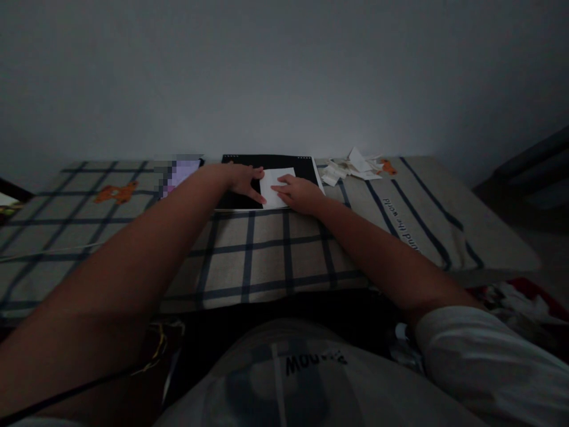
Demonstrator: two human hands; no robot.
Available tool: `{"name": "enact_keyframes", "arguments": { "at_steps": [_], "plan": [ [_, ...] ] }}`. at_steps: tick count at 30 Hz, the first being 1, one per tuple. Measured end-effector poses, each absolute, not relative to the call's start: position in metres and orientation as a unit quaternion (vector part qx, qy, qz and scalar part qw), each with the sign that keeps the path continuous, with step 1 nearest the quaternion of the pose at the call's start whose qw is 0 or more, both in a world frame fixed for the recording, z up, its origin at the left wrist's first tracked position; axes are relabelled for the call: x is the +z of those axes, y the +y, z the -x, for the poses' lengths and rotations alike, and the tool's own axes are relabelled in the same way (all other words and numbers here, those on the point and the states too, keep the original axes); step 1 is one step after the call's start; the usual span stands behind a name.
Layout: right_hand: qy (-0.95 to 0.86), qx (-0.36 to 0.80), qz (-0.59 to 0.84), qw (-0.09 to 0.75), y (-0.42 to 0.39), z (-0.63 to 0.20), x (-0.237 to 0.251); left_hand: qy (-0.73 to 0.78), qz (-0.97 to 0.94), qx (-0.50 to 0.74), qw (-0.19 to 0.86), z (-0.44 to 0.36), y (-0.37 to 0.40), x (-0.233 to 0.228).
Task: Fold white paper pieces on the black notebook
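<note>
Both flat on white paper [276, 187] over black board [284, 166]: left hand [243, 179] fingers spread, right hand [299, 193] fingers together

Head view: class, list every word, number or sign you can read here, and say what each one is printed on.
"und the world" on the checked cloth, running along its right stripes; the start is cut off by the right arm.
"MOU", seen upside down on the shirt; the letters after it are too blurred to read.
Pixelated patch beside the black pad: unreadable.
White paper under both hands: no text seen.
</note>
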State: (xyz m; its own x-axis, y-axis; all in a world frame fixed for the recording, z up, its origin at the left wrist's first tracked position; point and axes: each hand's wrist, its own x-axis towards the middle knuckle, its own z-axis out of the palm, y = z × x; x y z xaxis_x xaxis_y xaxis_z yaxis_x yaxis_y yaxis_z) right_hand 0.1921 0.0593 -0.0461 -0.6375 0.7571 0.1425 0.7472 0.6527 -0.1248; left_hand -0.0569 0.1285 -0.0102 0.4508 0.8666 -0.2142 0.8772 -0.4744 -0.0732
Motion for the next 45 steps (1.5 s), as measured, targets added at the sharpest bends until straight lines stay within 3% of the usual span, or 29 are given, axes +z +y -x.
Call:
{"name": "enact_keyframes", "arguments": {
  "at_steps": [9,28,33,38,45],
  "plan": [
    [-0.905,0.045,0.414,0.092,0.058,-0.193,-0.043,0.538,-0.824,-0.158,0.076,0.048,0.115,-0.003],
    [-0.906,0.053,0.402,0.120,0.063,-0.195,-0.051,0.530,-0.814,-0.219,0.086,0.038,0.099,0.010],
    [-0.902,0.038,0.412,0.123,0.058,-0.192,-0.049,0.543,-0.820,-0.131,0.127,0.051,0.094,0.001],
    [-0.894,0.038,0.431,0.116,0.052,-0.189,-0.045,0.579,-0.807,0.043,0.107,0.055,0.072,-0.019],
    [-0.895,0.036,0.430,0.110,0.054,-0.192,-0.044,0.578,-0.814,0.057,0.015,0.044,0.067,-0.031]
  ]
}}
